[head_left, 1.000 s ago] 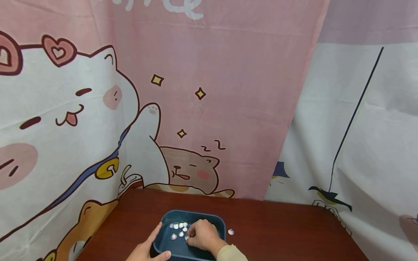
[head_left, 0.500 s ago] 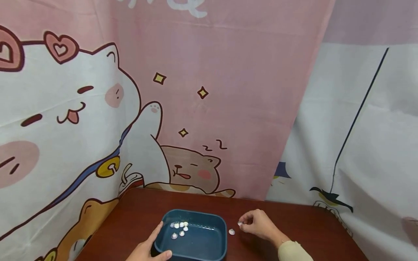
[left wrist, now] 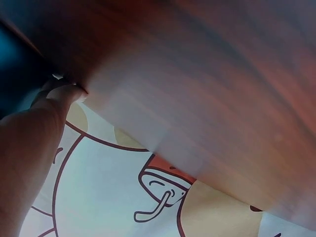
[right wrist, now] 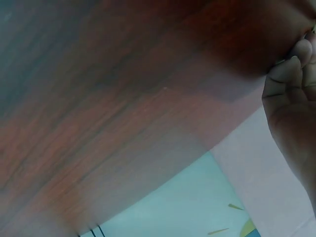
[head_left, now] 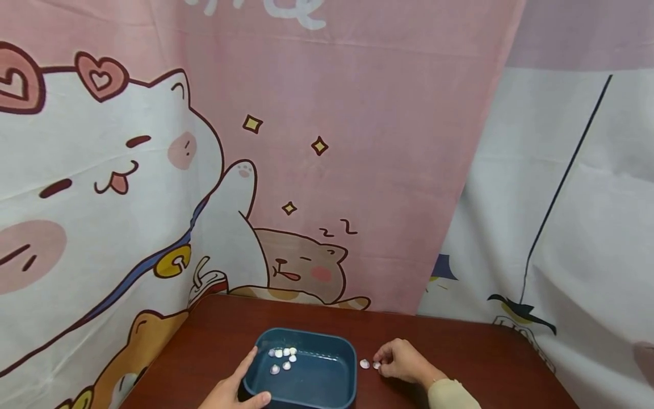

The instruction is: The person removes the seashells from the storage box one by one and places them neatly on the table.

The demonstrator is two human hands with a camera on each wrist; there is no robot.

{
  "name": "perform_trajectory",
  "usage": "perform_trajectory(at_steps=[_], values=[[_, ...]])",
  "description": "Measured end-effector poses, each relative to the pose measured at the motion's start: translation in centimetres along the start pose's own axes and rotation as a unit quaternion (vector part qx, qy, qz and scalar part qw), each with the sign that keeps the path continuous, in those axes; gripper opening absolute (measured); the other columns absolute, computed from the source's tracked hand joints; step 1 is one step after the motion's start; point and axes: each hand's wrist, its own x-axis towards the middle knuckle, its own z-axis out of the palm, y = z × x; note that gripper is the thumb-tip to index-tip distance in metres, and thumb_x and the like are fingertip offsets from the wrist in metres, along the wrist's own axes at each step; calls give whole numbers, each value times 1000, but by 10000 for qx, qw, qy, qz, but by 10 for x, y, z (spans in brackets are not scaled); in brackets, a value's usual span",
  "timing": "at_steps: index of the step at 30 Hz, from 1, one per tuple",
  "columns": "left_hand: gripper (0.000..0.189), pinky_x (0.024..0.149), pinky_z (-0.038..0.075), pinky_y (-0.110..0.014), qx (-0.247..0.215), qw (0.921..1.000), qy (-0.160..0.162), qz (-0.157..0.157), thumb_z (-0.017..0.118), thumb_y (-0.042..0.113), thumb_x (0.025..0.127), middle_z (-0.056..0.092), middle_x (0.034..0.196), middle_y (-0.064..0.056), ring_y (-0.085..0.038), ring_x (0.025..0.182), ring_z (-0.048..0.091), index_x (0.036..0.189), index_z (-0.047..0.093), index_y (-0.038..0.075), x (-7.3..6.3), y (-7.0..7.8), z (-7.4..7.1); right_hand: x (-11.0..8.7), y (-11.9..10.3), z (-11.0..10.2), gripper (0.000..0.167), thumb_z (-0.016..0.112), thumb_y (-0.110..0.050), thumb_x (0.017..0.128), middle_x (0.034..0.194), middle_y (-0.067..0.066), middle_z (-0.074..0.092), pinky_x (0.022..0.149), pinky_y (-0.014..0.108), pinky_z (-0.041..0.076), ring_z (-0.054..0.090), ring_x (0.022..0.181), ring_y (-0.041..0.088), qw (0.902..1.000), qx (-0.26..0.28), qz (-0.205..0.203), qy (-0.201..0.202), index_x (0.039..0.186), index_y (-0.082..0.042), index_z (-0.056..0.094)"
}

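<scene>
Within the dark blue tray (head_left: 327,378), several small whitish seashells (head_left: 286,366) lie toward the left side. My left hand (head_left: 232,392) rests against the tray's left front corner, thumb and fingers spread along its edge. From the left wrist view, that hand (left wrist: 57,98) reaches to the tray's dark wall. To the right of the tray, my right hand (head_left: 406,362) pinches a small shell (head_left: 376,365) between thumb and fingertips, down at the table. Just left of it lies another shell (head_left: 364,363) on the wood. In the right wrist view the fingers (right wrist: 284,74) are curled and hide the shell.
The reddish-brown wooden table (head_left: 460,346) runs back to a pink and white cloth backdrop (head_left: 383,170) printed with cartoon cats. Its far edge meets the cloth.
My right hand has left the tray with a shell, moved right over the table and lowered the shell beside the one lying there. The left hand has stayed at the tray.
</scene>
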Motion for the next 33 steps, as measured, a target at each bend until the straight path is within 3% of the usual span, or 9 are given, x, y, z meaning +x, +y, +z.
perform_trajectory(at_steps=[11,33], values=[[109,92,61,-65,-2,9999,-95,40,75,60,94,53,147,-40,-39,107,68,172,14,13,1,-2,-1,1,-5,2,13,81,-4,88,81,-3,74,60,20,43,54,67,-1,10000,18,3,-82,99,-10,83],[109,93,60,-68,107,9999,51,21,75,61,94,53,146,-41,-42,108,68,171,16,10,0,0,1,1,-5,3,16,82,-5,87,81,-1,70,61,21,44,56,69,3,9999,136,52,-47,103,-6,81]])
